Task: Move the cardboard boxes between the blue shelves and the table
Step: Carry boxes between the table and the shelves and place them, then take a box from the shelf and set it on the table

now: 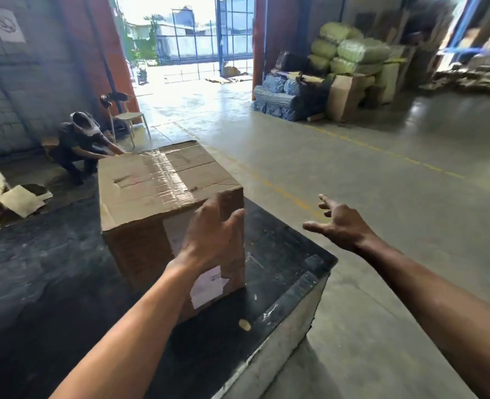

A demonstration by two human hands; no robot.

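The bench (pixel 281 269) fills your lower left, dark-topped, its right corner jutting out toward the floor. The box (pixel 157 180) stands on it, straight ahead and a touch left, upright and sealed, with the taped seam running away from you. Its near right corner points at you, so one face looks back at you and the other looks off to the right.

Left hand (pixel 209 237) is up at that corner, nearer by far. Its fingers (pixel 235 220) are straight and released, tips about level with the top edge. Touching the card or just short of it? Can't tell from here.

Right hand (pixel 341 223) hangs out wide, well apart from the box, past the bench's edge and over the floor. Its fingers (pixel 327 200) are spread and loose, grasping nothing.

Here's what the lift turns on, I reckon: the box lies to the left of your right hand, and its right face is bare. That hand has to sweep in leftward onto that face while the left slides round to the opposite side, one hand either side of the seam, before you take any weight.
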